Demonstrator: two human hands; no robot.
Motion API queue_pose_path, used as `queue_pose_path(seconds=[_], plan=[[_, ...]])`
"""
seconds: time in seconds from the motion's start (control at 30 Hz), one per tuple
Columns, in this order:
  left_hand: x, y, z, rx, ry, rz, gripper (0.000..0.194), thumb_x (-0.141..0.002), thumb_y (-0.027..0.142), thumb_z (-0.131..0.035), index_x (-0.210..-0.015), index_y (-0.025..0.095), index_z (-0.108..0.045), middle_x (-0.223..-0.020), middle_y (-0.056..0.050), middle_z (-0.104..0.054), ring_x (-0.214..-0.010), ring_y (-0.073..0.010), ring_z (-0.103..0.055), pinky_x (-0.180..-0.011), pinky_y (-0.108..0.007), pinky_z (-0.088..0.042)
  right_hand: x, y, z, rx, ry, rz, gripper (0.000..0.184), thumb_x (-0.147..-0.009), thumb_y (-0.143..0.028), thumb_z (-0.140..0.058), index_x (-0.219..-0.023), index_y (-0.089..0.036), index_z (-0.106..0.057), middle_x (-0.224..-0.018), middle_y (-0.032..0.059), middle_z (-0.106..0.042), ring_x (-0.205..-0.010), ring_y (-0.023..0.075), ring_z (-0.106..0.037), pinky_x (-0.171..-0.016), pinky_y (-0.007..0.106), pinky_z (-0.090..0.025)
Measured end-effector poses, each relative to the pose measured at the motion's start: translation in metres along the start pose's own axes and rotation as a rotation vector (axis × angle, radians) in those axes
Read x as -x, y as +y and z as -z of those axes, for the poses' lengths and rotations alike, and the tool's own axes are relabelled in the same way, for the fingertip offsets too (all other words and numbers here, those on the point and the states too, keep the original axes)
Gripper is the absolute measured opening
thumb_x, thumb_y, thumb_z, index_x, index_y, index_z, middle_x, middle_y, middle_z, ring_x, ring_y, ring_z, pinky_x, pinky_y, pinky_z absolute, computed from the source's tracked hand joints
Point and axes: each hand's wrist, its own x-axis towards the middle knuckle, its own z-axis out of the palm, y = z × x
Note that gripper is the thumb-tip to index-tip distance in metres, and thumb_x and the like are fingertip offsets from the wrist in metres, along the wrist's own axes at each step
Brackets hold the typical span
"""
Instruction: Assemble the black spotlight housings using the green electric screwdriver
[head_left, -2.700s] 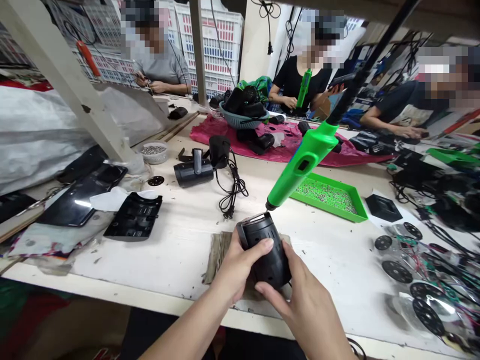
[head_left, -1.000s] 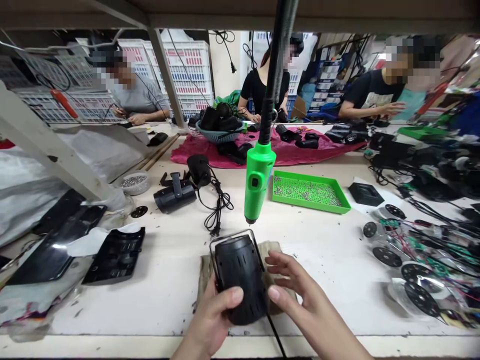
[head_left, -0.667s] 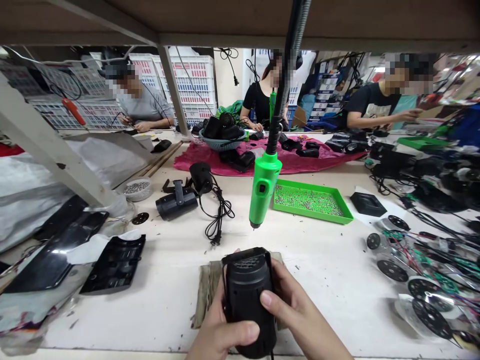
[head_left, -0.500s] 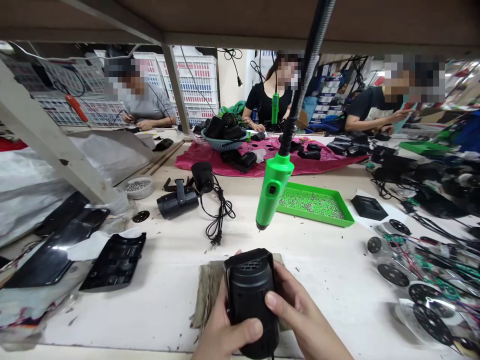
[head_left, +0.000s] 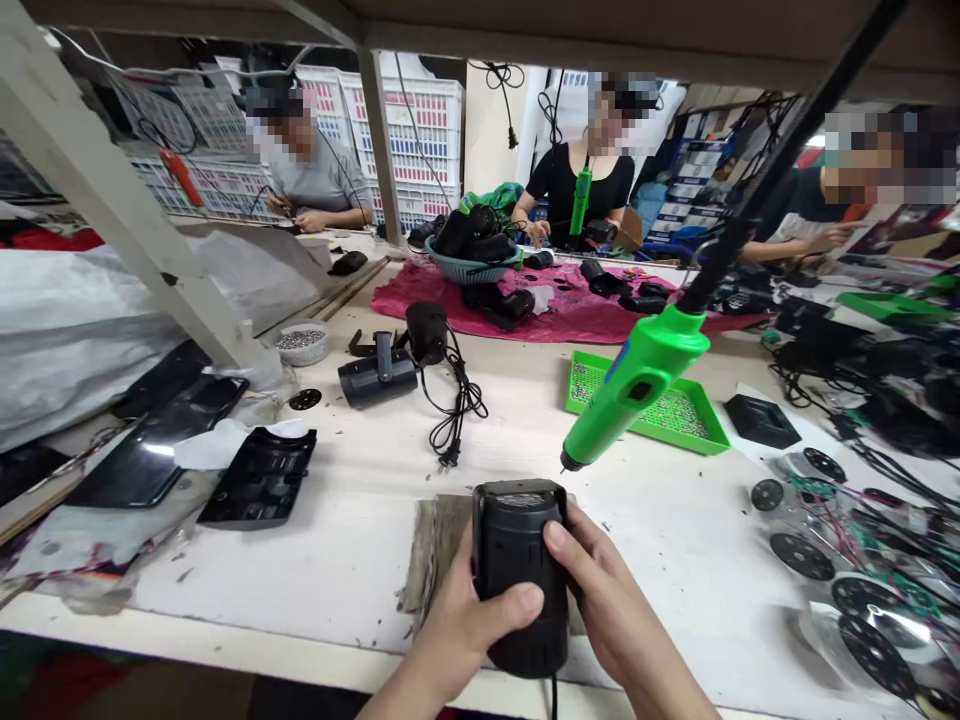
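A green plastic tray (head_left: pixel 712 420) of small screws sits on a workshop desk (head_left: pixel 225 590) near a black spotlight (head_left: pixel 377 382) with a coiled cord (head_left: pixel 457 420) and black plastic panels (head_left: pixel 259 478). Beyond a magenta cloth (head_left: pixel 570 320), 2 co-workers (head_left: pixel 322 185) sit before stacked white crates (head_left: pixel 409 130).

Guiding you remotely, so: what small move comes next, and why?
Probably free the right hand to take the green hanging electric screwdriver: its tip hangs beyond the black cylindrical housing, which both hands grip upright, and the left hand could hold it alone.
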Motion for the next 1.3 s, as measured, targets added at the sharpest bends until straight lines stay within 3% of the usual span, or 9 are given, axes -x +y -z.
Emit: queue_pose_path(seconds=[0.17, 0.33, 0.47, 0.6, 0.77, 1.03, 1.3], plan=[[-0.004, 0.0, 0.007, 0.11, 0.138, 0.094, 0.066, -0.056, 0.038, -0.086, -0.114, 0.018, -0.059, -0.107, -0.011, -0.071, -0.105, -0.0331, -0.063, -0.094, -0.047, -0.046, -0.001, -0.005, 0.018, 0.219, 0.069, 0.049, 0.049, -0.083, -0.06, -0.055, -0.12, -0.029, -0.059, -0.124, 0.0045, -0.064, -0.118, 0.0226, -0.056, -0.1, 0.037, -0.043], [-0.006, 0.005, 0.015, 0.162, 0.211, 0.256, 0.067, -0.06, 0.045, -0.082, -0.117, 0.017, -0.058, -0.102, -0.012, -0.072, -0.099, -0.0317, -0.066, -0.089, -0.047, -0.051, 0.02, -0.004, 0.05, 0.697, 0.154, 0.095, 0.028, -0.088, -0.048, -0.051, -0.098, -0.025, -0.063, -0.099, 0.0047, -0.066, -0.091, 0.022, -0.061, -0.078, 0.036, -0.047], [-0.004, 0.007, 0.014, 0.159, 0.22, 0.243, 0.072, -0.06, 0.044, -0.083, -0.122, 0.018, -0.056, -0.105, -0.012, -0.072, -0.099, -0.0309, -0.066, -0.086, -0.045, -0.053, 0.036, 0.009, 0.048, 0.868, 0.077, 0.088, 0.013, -0.088, -0.034, -0.053, -0.085, -0.025, -0.061, -0.085, 0.0017, -0.06, -0.08, 0.0202, -0.057, -0.073, 0.036, -0.043], [-0.001, 0.007, 0.01, 0.161, 0.229, 0.207, 0.074, -0.059, 0.041, -0.084, -0.124, 0.019, -0.056, -0.103, -0.012, -0.073, -0.1, -0.0331, -0.066, -0.085, -0.045, -0.054, 0.039, 0.02, 0.037, 1.044, 0.047, 0.107, 0.009, -0.087, -0.022, -0.053, -0.078, -0.022, -0.057, -0.081, 0.0021, -0.057, -0.08, 0.0231, -0.055, -0.07, 0.038, -0.039], [-0.003, 0.004, 0.014, 0.167, 0.238, 0.226, 0.067, -0.059, 0.044, -0.083, -0.117, 0.016, -0.061, -0.107, -0.013, -0.072, -0.104, -0.0345, -0.065, -0.091, -0.047, -0.051, 0.037, 0.021, 0.037, 1.132, 0.017, 0.14, 0.01, -0.087, -0.014, -0.053, -0.081, -0.022, -0.056, -0.083, 0.0019, -0.057, -0.079, 0.0233, -0.053, -0.072, 0.039, -0.037], [-0.004, 0.003, 0.017, 0.17, 0.259, 0.233, 0.072, -0.061, 0.046, -0.082, -0.123, 0.018, -0.057, -0.113, -0.012, -0.07, -0.11, -0.0335, -0.062, -0.095, -0.048, -0.049, 0.041, 0.02, 0.036, 1.2, -0.017, 0.194, 0.017, -0.085, -0.005, -0.047, -0.082, -0.021, -0.053, -0.085, 0.0023, -0.057, -0.083, 0.0235, -0.053, -0.077, 0.042, -0.037], [0.002, 0.004, 0.0, 0.103, 0.305, 0.107, 0.069, -0.055, 0.041, -0.085, -0.117, 0.021, -0.062, -0.102, -0.009, -0.074, -0.106, -0.0326, -0.064, -0.093, -0.043, -0.05, 0.04, 0.008, 0.05, 1.051, 0.126, 0.255, 0.008, -0.092, -0.021, -0.046, -0.086, -0.023, -0.051, -0.08, -0.0008, -0.057, -0.076, 0.0171, -0.054, -0.07, 0.031, -0.042]])
